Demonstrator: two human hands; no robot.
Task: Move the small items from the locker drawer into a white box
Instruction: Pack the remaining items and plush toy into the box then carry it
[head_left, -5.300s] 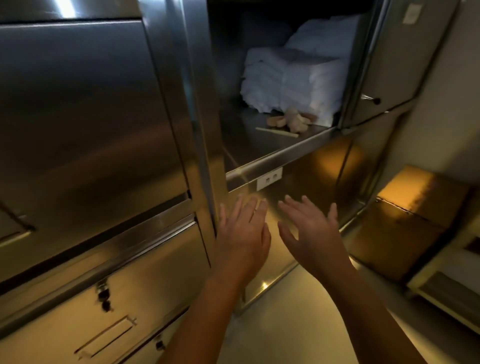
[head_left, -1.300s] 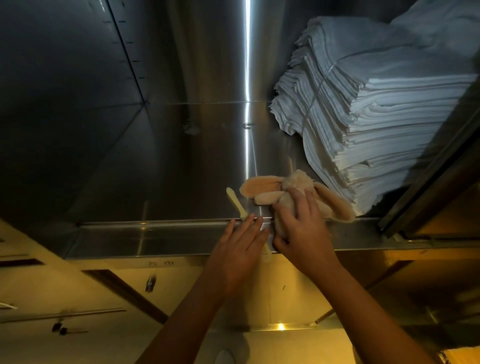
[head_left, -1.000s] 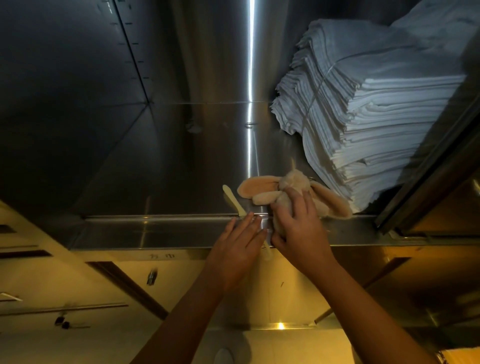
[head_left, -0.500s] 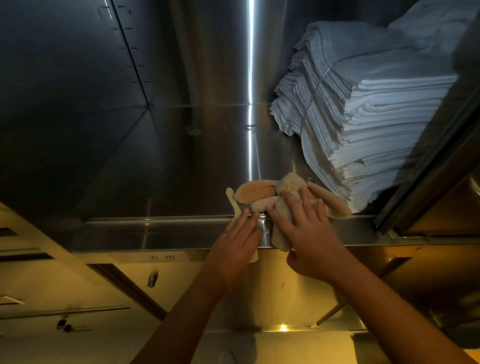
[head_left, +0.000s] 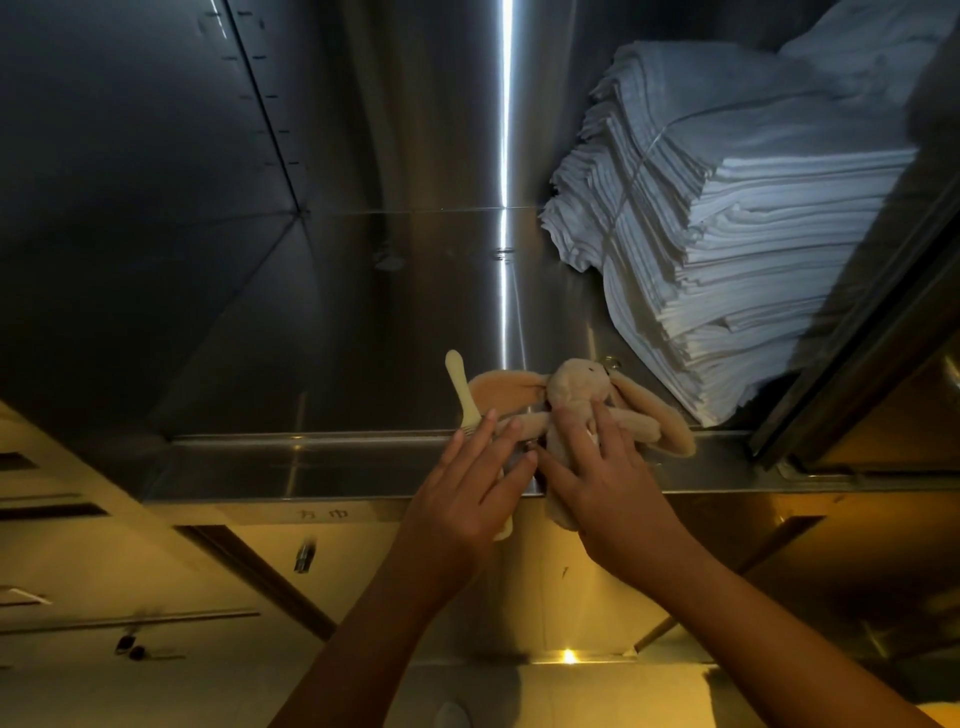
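The locker compartment (head_left: 363, 322) is sheet metal that looks like brushed stainless steel. It is smooth and half-glossy, with a bright streak of reflected light running from near to far. Its near lip (head_left: 311, 467) is the same metal and mirrors faintly. On the right, the stack of white cloths (head_left: 753, 234) is matt woven fabric with soft, slightly ragged folded edges, bound by a thin string (head_left: 631, 176). The plush rabbit (head_left: 574, 387) is tan short-piled fabric, matt and fuzzy. The cream utensil (head_left: 460, 379) just left of it looks like smooth plastic. The cabinet fronts (head_left: 156, 571) below are smooth metal with a dull yellow sheen.
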